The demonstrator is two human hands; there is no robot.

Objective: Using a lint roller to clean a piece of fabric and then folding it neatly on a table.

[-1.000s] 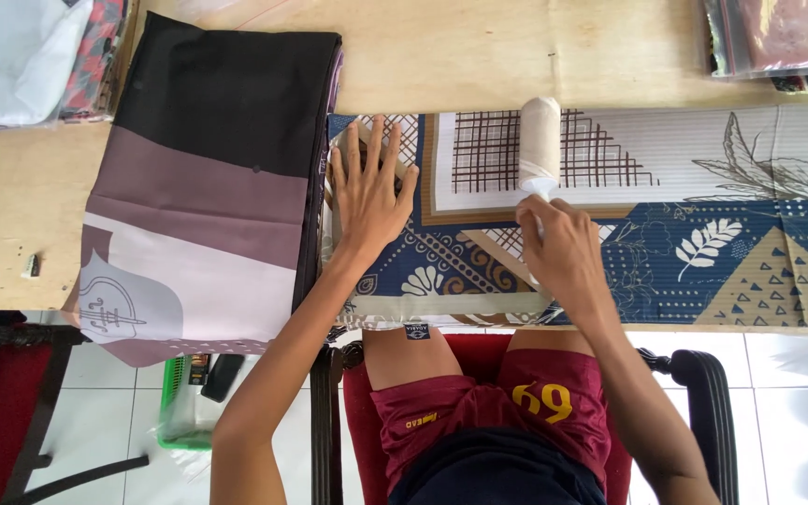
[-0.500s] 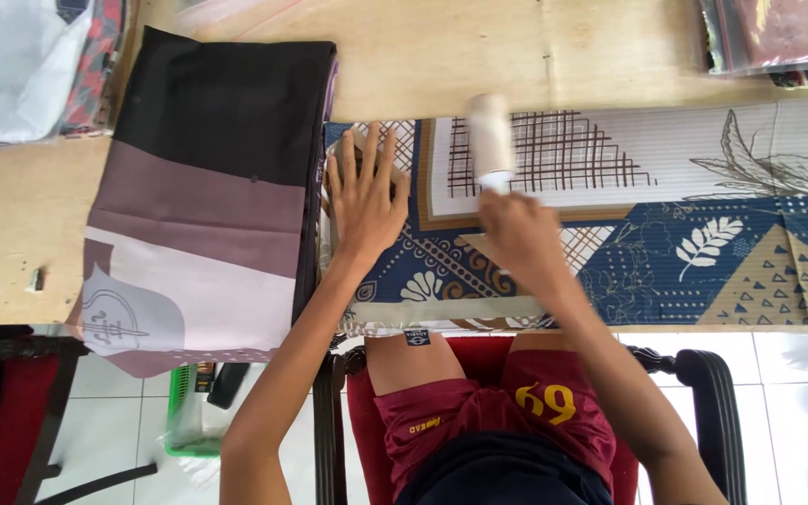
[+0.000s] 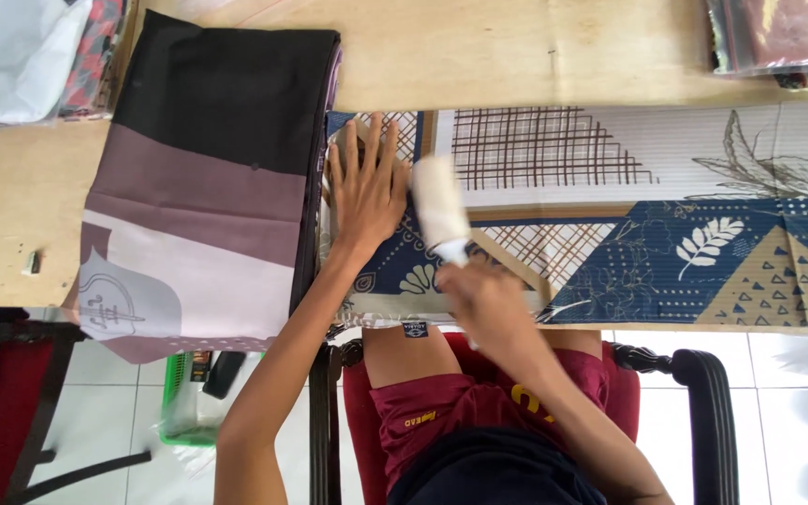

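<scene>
The white cylindrical lint roller [image 3: 440, 203] sat tilted on the flat patterned cloth [image 3: 666, 224] in blue, white and tan, spread across the wooden desk [image 3: 479, 56].

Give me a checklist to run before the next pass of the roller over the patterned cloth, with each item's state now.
1. Left hand flat on the patterned cloth, holding it down: ok.
2. Right hand gripping the handle of the white roller: ok, though blurred.
3. Roller touching the cloth: cannot tell.
4. Roller clear of the left hand's fingers: not ok, it sits right beside them.
5. Cloth lying flat to the right of the roller: ok.
6. Folded dark cloth beside it, off the patterned cloth: ok.
</scene>
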